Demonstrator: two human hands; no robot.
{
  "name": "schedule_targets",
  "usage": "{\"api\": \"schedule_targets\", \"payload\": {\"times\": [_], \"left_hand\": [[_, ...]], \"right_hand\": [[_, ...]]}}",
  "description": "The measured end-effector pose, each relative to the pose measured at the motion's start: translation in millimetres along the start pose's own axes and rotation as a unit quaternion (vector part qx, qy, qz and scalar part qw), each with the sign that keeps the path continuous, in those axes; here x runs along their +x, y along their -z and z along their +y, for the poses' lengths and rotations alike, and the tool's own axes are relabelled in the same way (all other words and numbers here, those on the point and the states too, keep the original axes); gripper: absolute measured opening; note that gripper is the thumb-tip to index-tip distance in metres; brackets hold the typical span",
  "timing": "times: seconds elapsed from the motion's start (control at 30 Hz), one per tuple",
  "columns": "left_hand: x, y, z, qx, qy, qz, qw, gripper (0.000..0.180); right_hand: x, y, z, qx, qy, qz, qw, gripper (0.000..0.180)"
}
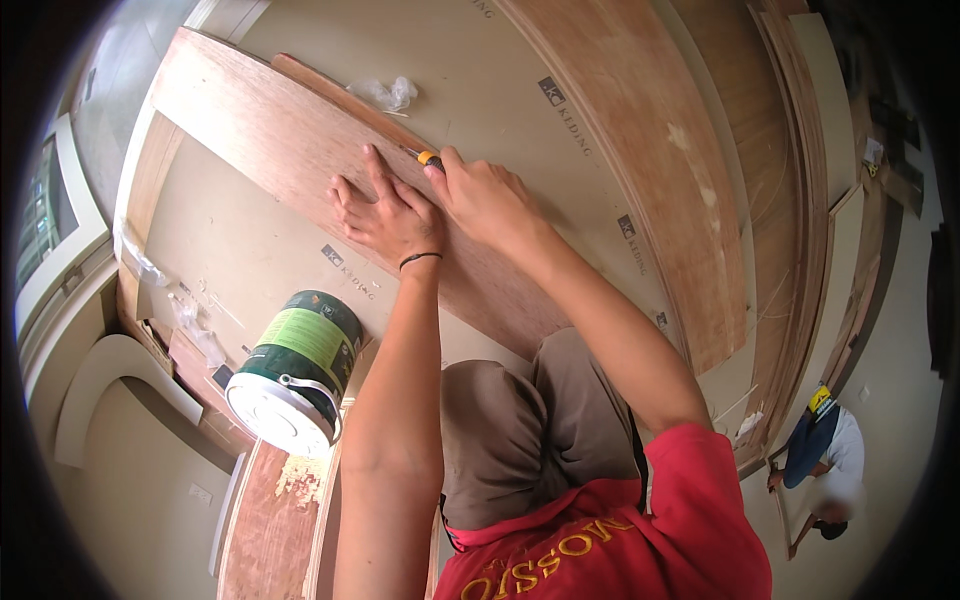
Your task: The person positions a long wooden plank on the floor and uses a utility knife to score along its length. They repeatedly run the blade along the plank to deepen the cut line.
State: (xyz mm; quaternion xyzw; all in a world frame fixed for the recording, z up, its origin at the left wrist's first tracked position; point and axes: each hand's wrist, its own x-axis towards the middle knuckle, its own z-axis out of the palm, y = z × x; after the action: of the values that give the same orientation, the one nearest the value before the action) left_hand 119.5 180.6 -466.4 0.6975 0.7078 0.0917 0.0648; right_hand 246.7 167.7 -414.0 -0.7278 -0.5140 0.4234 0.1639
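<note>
On the reddish plywood strip [300, 150], at about twelve o'clock from the person's knees, the left hand [385, 215] is laid flat with its fingers spread, pressing the wood down and gripping nothing, a dark band being worn at its wrist. Just beside it at one o'clock, and touching it at the thumb side, the right hand [485, 195] is closed around a small tool [428, 157] with a yellow-orange collar; only the collar and a short dark tip are seen, so its kind cannot be told. The tool's long axis is laid from the fist toward ten o'clock, its tip being pointed up and left along the far edge of the strip. The strip itself is run from ten o'clock down to four o'clock across a pale sheet [480, 90], and it is bent by the lens. A slip is judged the chief risk: if the tip is pushed hard and skids off the edge, the spread fingers [375, 165] of the left hand, lying right next to it, could be struck, or the wood's face scored. If the pressing hand is eased, the strip could be shifted. A green bucket with a white lid [295, 370] lies tipped at eight o'clock, well apart; it could be rolled if knocked. Another person [820, 450] is seen crouched at four o'clock.
</note>
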Motion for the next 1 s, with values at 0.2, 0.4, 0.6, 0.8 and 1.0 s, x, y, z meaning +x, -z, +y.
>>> {"api": "schedule_targets", "payload": {"times": [0.2, 0.4, 0.6, 0.8, 1.0], "left_hand": [[-0.2, 0.0, -0.6, -0.005, -0.007, 0.011, 1.0, 0.057], [1.3, -0.9, -0.4, -0.024, -0.005, 0.023, 0.999, 0.055], [1.3, 0.1, 1.6, -0.025, -0.011, 0.013, 1.0, 0.055], [0.4, -1.2, -2.6, -0.032, -0.014, 0.019, 0.999, 0.054], [1.2, -4.1, -2.6, -0.059, -0.02, 0.04, 0.997, 0.049]], "right_hand": [[5.6, 7.9, -11.0, -0.024, -0.037, -0.054, 0.998, 0.034], [9.7, 1.2, -18.5, -0.051, -0.056, -0.043, 0.996, 0.029], [-18.5, 3.5, 1.6, -0.056, -0.088, -0.068, 0.992, 0.029], [-61.4, 20.0, 13.5, -0.064, -0.144, -0.129, 0.979, 0.029], [-120.2, 28.9, 43.8, -0.102, -0.182, -0.141, 0.968, 0.028]]}}
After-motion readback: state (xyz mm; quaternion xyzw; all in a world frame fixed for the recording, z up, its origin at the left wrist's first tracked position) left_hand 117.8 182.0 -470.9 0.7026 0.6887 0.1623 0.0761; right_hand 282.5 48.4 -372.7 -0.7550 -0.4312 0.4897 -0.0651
